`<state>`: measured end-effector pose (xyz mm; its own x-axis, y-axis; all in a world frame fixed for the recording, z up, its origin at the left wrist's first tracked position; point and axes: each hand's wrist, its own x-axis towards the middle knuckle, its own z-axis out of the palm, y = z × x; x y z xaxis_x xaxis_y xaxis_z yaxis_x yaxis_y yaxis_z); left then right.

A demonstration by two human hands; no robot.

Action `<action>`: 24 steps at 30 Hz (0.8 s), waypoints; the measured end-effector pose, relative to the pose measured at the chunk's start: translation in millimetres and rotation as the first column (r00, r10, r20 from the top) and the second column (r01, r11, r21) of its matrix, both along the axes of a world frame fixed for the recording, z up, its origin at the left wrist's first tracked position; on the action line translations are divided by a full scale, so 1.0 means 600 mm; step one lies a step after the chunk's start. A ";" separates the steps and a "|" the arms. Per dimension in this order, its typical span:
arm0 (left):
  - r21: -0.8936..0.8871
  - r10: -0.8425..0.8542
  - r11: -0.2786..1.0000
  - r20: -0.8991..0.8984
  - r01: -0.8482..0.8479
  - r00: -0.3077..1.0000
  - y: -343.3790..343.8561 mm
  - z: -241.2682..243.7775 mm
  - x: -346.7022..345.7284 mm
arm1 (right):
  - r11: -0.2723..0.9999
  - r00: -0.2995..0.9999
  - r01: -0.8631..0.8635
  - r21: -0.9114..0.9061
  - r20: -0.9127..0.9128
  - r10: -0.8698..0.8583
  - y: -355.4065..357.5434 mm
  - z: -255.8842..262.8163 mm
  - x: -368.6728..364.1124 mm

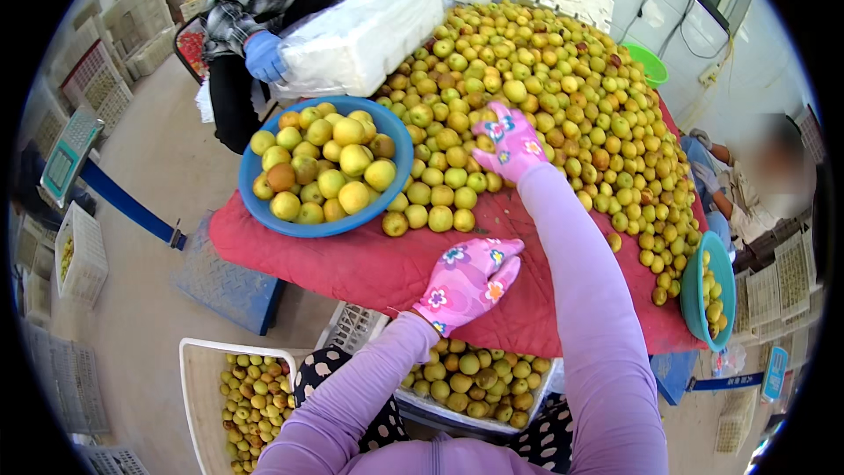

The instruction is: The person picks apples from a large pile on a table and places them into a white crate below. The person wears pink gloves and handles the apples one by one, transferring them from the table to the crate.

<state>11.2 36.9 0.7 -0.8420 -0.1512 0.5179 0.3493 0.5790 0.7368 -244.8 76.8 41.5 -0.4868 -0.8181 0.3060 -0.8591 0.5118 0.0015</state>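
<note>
A large heap of yellow-green round fruit covers the far part of a table with a red cloth. My right hand, in a pink flowered glove, reaches into the heap's near edge, its fingers apart around fruit; whether it grips one is not clear. In a matching glove, my left hand hovers over the bare red cloth near the front edge, fingers together and thumb close to them, with no fruit seen in it. Left of the heap stands a blue plastic basin filled with larger yellow fruit.
Below the table edge are a lined box and a white crate, both with fruit. A teal basin sits at the right corner, a green one behind. A blue-gloved co-worker touches a foam box; another person sits right.
</note>
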 end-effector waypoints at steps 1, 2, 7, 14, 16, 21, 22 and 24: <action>-0.007 -0.014 1.000 -0.007 0.014 1.000 0.010 0.000 -0.001 | 0.999 0.996 0.037 -0.009 -0.075 -0.038 0.032 -0.011 -0.005; -0.038 -0.016 0.999 0.029 0.018 0.999 0.005 0.002 0.003 | 0.998 0.999 0.050 0.027 -0.022 -0.049 0.037 -0.011 0.002; -0.080 -0.056 0.995 0.109 0.065 0.992 -0.003 0.006 0.008 | 0.998 0.997 -0.056 -0.011 -0.048 0.055 0.108 0.001 0.060; -0.149 0.002 0.989 -0.071 -0.012 0.997 0.007 -0.006 -0.010 | 0.969 0.971 0.219 -0.119 0.121 -0.205 0.230 -0.026 0.075; -0.112 -0.016 0.994 -0.005 0.016 1.000 0.013 0.002 -0.013 | 0.850 0.941 0.248 -0.464 0.323 -0.098 0.271 -0.037 0.079; -0.127 -0.005 0.992 -0.124 -0.011 0.992 0.013 0.002 -0.012 | 0.082 0.115 0.826 -0.558 0.308 0.945 0.340 -0.020 0.178; -0.144 -0.009 0.990 -0.101 -0.006 0.995 0.014 0.003 -0.011 | 0.035 0.090 0.833 -0.552 0.197 0.976 0.358 -0.024 0.192; -0.145 -0.021 0.989 -0.060 0.012 0.998 0.021 0.004 -0.011 | -0.031 0.053 0.863 -0.504 0.029 0.998 0.398 -0.031 0.213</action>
<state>4.8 49.7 2.9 -0.8095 -0.0575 0.5843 0.4018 0.6712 0.6229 -116.8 315.9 23.1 -0.8857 -0.4444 0.1339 0.3955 -0.8736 -0.2836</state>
